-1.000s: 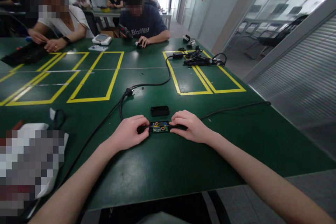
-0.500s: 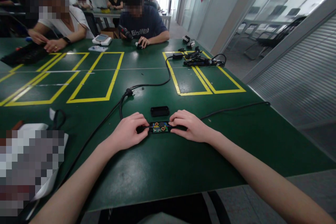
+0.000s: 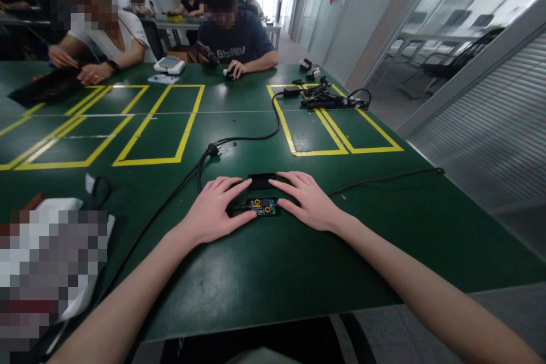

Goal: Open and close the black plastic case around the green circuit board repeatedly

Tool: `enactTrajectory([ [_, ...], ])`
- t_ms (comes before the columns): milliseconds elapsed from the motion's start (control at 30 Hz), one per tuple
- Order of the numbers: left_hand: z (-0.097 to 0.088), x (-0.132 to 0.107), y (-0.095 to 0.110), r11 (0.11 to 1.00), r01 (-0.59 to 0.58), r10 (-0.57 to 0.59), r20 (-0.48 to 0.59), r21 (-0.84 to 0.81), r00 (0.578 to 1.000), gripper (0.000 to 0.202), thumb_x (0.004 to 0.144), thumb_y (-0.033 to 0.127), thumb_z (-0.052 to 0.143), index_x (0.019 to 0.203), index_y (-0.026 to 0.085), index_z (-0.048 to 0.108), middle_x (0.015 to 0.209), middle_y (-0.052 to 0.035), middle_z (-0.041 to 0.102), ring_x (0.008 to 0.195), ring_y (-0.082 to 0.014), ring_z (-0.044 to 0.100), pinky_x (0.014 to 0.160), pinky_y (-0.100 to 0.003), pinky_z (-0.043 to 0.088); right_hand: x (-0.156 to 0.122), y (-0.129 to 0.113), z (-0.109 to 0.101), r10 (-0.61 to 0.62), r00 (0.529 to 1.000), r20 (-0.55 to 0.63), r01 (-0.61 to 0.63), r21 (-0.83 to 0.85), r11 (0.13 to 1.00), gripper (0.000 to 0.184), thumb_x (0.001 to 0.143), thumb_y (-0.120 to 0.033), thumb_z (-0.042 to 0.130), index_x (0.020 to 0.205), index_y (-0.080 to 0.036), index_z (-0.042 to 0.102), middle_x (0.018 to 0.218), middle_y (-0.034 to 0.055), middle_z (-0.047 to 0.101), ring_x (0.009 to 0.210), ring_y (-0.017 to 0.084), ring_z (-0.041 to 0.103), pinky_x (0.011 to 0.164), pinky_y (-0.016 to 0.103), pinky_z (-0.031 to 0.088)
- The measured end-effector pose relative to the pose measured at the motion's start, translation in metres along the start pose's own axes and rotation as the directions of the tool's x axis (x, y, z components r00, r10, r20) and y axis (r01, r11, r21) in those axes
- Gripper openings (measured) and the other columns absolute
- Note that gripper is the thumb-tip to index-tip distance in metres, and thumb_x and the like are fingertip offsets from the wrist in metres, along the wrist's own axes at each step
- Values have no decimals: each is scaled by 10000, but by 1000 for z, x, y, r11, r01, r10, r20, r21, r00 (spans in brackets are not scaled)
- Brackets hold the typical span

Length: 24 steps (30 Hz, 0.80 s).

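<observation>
A small open black adapter [image 3: 263, 206] with its circuit board showing lies on the green table [image 3: 273, 273] in front of me. Its black lid [image 3: 261, 181] sits just behind it. My left hand [image 3: 215, 211] rests flat on the table at the adapter's left end, fingers stretched out toward the lid. My right hand [image 3: 307, 200] lies flat at its right end, fingers spread, fingertips near the lid. Neither hand grips anything. A black cable [image 3: 179, 182] runs from the adapter's left side, another cable [image 3: 384, 177] leads off to the right.
Yellow tape rectangles [image 3: 157, 125] mark the table. A heap of black adapters and cables [image 3: 328, 98] lies at the far right. Two people sit across the table, hands on it [image 3: 234, 68]. A blurred white object [image 3: 51, 261] sits at my left.
Both hands have let go of the adapter's ends and opened out flat, fingers now reaching forward toward the lid. The adapter stays where it was.
</observation>
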<state>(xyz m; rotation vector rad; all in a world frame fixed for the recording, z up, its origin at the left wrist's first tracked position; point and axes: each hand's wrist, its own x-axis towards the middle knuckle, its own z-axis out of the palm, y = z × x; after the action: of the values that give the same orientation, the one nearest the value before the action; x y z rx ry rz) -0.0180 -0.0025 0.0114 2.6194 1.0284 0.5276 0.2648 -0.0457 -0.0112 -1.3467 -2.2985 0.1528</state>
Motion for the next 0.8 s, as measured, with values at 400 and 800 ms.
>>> enactTrajectory([
  [400, 6, -2, 4, 995, -85, 86, 16, -55, 996, 441, 872, 387, 776, 1283, 234, 722, 1512, -147, 576, 1315, -344, 606, 1118, -561, 497, 3, -4, -1, 24, 997, -79, 9, 398, 917, 209, 1007, -216, 580, 1051, -219, 784, 1229, 115, 651, 922, 189, 704, 905, 409, 600],
  [800, 3, -3, 9, 994, -87, 86, -10, -74, 996, 312, 863, 364, 772, 1119, 188, 739, 1439, -128, 549, 1091, -268, 719, 932, -435, 639, 3, -12, 2, 55, 995, -85, -5, 498, 867, 122, 951, -201, 658, 1014, -208, 763, 1270, 111, 611, 1020, 203, 706, 985, 430, 589],
])
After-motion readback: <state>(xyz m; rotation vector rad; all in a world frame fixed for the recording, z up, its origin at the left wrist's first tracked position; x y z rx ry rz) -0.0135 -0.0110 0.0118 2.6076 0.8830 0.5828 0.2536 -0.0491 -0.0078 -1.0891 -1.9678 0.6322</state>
